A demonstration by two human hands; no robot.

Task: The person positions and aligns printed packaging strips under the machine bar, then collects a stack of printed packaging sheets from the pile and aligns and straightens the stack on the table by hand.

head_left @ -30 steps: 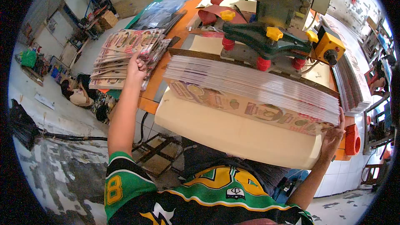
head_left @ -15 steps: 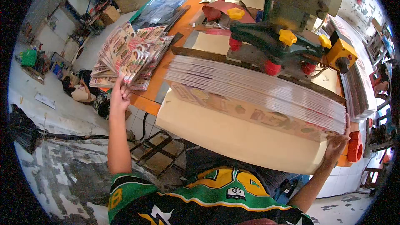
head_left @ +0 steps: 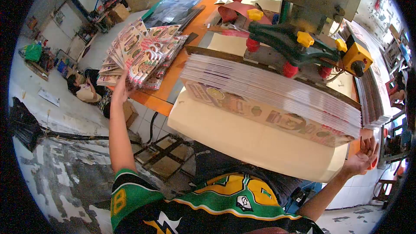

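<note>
My left hand [head_left: 121, 87] is closed on the near corner of a fanned bundle of printed sheets [head_left: 141, 54], which lies over other printed stacks at the table's left side. A long row of layered printed packages [head_left: 273, 97] rests against a dark metal bar [head_left: 268, 69], over a cream board [head_left: 251, 141]. Just past the right end of that row is my right hand [head_left: 364, 158], off the packages, with its fingers curled. What those fingers hold, if anything, is too small to make out.
A machine with a green arm [head_left: 277, 37], yellow knobs and red feet stands behind the row. A yellow control box [head_left: 357, 56] is at its right, near another package stack [head_left: 375, 99]. Clear plastic sheets [head_left: 177, 8] lie at the back left. A person [head_left: 86, 91] is low at far left.
The top printed sheets at the left have been pulled nearer and turned into a fan, with my left hand lower at their corner. My right hand has left the package row's end and moved right and down.
</note>
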